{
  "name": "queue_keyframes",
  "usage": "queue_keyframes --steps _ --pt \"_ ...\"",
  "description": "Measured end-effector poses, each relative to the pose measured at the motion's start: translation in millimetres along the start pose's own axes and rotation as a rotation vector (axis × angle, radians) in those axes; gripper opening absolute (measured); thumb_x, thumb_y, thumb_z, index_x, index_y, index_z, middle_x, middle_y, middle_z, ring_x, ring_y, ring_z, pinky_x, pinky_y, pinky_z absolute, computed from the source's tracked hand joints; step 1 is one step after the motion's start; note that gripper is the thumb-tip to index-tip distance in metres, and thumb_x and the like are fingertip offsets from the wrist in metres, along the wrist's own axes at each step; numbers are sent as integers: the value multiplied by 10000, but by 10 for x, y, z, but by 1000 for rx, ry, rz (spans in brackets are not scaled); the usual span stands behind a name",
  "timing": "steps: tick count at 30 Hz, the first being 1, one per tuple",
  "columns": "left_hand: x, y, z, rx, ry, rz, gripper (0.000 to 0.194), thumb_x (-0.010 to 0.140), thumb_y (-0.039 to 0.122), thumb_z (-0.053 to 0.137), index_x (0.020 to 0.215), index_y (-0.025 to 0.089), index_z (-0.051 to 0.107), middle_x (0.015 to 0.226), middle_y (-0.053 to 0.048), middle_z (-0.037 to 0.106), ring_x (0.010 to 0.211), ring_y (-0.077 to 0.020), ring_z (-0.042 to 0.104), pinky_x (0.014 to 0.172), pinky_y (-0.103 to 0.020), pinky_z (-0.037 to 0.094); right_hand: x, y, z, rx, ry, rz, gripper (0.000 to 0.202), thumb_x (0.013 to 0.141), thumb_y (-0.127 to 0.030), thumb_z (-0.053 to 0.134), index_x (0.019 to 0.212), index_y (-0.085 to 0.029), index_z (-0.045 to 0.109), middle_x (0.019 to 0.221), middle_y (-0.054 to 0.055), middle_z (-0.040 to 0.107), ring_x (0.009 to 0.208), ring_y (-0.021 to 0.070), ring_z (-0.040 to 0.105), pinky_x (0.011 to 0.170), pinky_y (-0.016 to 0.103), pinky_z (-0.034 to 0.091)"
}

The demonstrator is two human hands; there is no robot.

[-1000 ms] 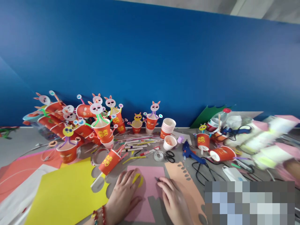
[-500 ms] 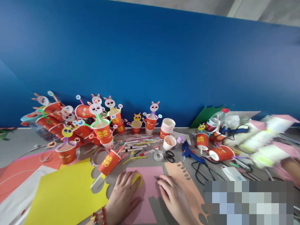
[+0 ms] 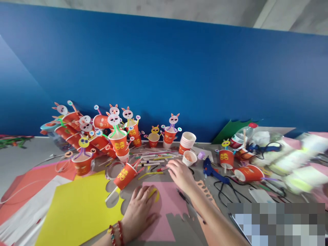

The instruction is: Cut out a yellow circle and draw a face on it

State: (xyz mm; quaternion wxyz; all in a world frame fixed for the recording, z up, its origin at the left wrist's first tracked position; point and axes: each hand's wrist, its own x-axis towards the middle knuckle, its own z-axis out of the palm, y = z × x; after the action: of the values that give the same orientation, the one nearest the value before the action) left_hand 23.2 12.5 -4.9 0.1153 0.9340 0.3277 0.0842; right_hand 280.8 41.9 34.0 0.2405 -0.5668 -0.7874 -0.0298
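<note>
My left hand (image 3: 140, 212) lies flat with its fingers spread, pressing a yellow paper circle (image 3: 155, 196) onto a pink paper sheet (image 3: 164, 205). The fingers cover part of the circle. My right hand (image 3: 180, 174) is stretched over the tools, its fingers slightly bent and apart. Its fingertips are by the end of a red and white marker (image 3: 162, 168); whether they touch it is unclear. The hand hides the tape roll and most of the scissors. A black pen (image 3: 182, 196) lies on the pink sheet under my right forearm.
Red paper cups with bunny faces (image 3: 118, 141) crowd the left. A tipped cup (image 3: 125, 176) lies near my left hand, beside a yellow sheet (image 3: 79, 208). Right are a stack of cups (image 3: 188, 140), a blue glue gun (image 3: 214, 172) with cord, and white rolls (image 3: 284, 153).
My right hand has let go of the black pen, leaving it on the pink sheet, and moved forward to the marker. My left hand stays on the yellow circle. The view has shifted slightly.
</note>
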Motion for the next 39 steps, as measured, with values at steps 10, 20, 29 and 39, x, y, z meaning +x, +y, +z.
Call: queue_keyframes --steps 10,20,29,39 --pt "7 -2 -20 -18 -13 -14 626 906 486 621 1463 253 456 1485 -87 505 1317 -325 450 1160 -545 277 306 4 256 -142 -248 -80 152 901 -93 589 931 -184 707 1038 75 716 1054 259 582 950 384 448" --pt "13 8 -70 -61 -40 -20 642 878 445 652 1462 256 460 1494 -93 494 1324 -335 442 1166 -543 269 362 0 236 -167 -310 -86 173 875 -74 555 854 -186 685 911 65 735 949 236 595 939 382 396" --pt "13 16 -70 -76 -38 -31 655 864 425 672 1460 257 457 1498 -90 488 1329 -329 436 1176 -539 258 381 16 205 -124 -276 -121 170 867 -53 563 827 -185 663 885 52 741 935 224 612 1063 420 326" --pt "-10 -96 -41 -332 234 -52 496 915 331 603 1396 243 518 1432 -131 535 1312 -324 488 1101 -527 416 407 -24 13 34 -118 -167 123 902 -105 602 835 -205 626 860 28 707 881 207 598 1001 407 401"
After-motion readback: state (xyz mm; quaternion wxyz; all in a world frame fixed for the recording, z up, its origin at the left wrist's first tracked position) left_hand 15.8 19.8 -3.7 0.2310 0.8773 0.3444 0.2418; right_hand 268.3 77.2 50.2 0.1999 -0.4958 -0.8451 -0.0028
